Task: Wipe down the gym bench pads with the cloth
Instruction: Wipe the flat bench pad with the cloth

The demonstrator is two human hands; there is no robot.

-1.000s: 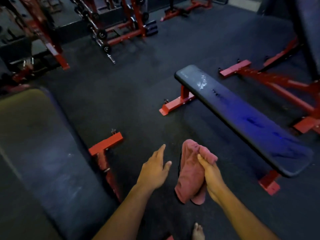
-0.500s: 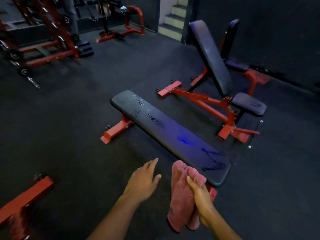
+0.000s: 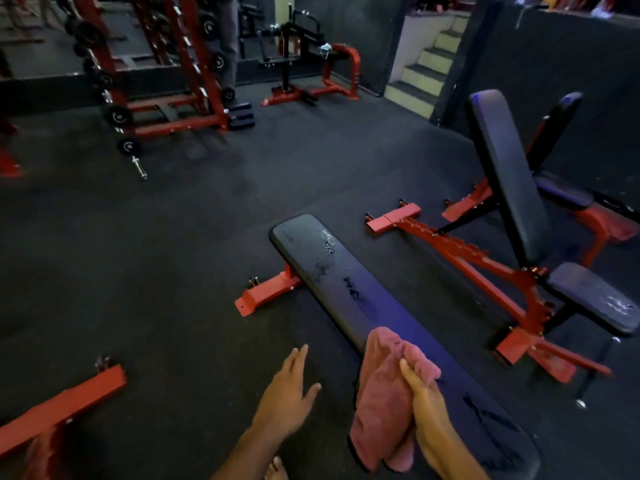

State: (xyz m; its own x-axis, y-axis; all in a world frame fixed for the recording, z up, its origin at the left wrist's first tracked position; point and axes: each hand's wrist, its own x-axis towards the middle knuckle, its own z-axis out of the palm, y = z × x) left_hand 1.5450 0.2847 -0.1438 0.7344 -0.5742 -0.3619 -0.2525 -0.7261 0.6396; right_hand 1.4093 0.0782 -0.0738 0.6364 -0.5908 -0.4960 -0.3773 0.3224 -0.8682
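Over the near end of the flat bench pad (image 3: 374,306), the right hand (image 3: 427,407) grips a pink cloth (image 3: 381,400) while the left hand (image 3: 287,396) hovers beside it, fingers straight and empty.

The flat desk (image 3: 374,306) lies bare along its far length, wet patches (image 3: 325,251) only. Open floor (image 3: 173,271) spreads to its left. On its right the incline bench (image 3: 505,174) and its red frame (image 3: 460,258) stand near, leaving a narrow floor gap between.
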